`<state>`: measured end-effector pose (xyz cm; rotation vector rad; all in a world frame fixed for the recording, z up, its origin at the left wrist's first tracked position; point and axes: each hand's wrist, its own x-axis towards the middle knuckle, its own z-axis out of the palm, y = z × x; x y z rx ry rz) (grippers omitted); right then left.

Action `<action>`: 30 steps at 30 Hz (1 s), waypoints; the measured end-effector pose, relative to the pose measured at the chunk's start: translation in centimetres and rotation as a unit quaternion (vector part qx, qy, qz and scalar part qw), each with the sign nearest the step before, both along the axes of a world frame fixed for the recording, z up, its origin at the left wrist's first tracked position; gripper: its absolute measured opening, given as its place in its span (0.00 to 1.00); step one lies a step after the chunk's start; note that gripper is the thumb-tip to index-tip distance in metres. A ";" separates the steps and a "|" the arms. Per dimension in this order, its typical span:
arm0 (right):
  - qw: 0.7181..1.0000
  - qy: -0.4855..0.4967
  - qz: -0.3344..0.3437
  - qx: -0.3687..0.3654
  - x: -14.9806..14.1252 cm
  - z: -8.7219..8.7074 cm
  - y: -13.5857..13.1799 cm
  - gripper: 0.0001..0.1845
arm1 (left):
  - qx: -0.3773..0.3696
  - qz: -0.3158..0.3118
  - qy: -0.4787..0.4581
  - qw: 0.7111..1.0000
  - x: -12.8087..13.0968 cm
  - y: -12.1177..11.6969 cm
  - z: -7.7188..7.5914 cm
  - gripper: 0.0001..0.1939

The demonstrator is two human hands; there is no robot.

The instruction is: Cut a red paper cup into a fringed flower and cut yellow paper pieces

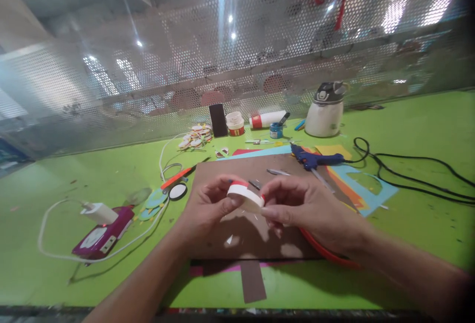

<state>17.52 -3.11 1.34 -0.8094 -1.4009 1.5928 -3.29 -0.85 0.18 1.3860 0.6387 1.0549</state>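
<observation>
My left hand [216, 198] pinches the left side of a white round piece with a red strip [243, 193], tilted in the air. On its right edge are the thumb and fingers of my right hand [293, 203]. Beneath both hands lies a brown board [211, 177] with small white scraps on it. A pen [277, 172] rests on the board beyond the right hand. Farther back on the right is a blue glue gun [315, 159]. Part of a red curved band [326, 251] shows under my right wrist.
To the left, a purple power strip [107, 239] holds a white charger with a looping cable. An orange cutter [176, 178] and a white disc [178, 192] lie near the board. Behind stand a phone [218, 120], a blue jar [276, 130] and a white bottle [323, 115].
</observation>
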 end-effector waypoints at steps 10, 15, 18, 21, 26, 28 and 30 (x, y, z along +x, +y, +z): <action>0.998 -0.029 -0.024 0.044 0.1 0.2 -0.4 0.13 | 0.003 -0.021 -0.013 1.000 0.0 -0.1 -0.3 0.10; 0.995 -0.039 -0.063 0.072 -0.3 -0.2 -0.6 0.09 | -0.012 -0.038 -0.028 0.999 0.3 -0.3 -0.2 0.17; 0.992 -0.050 -0.077 0.088 -0.4 -0.4 -0.5 0.09 | 0.002 -0.040 -0.016 0.999 0.5 -0.4 -0.1 0.22; 0.989 -0.066 -0.087 0.100 -0.4 -0.4 -0.4 0.09 | 0.006 -0.032 0.009 0.999 0.8 -0.5 0.2 0.26; 0.988 -0.078 -0.090 0.099 -0.5 -0.3 -0.4 0.09 | -0.002 0.026 0.049 0.998 1.3 -0.8 0.5 0.25; 0.988 -0.078 -0.090 0.102 -0.7 -0.3 -0.4 0.09 | -0.012 0.032 0.057 0.998 1.3 -0.8 0.4 0.24; 0.988 -0.075 -0.090 0.105 -0.8 -0.3 -0.4 0.08 | -0.028 0.030 0.051 0.998 1.2 -0.8 0.3 0.25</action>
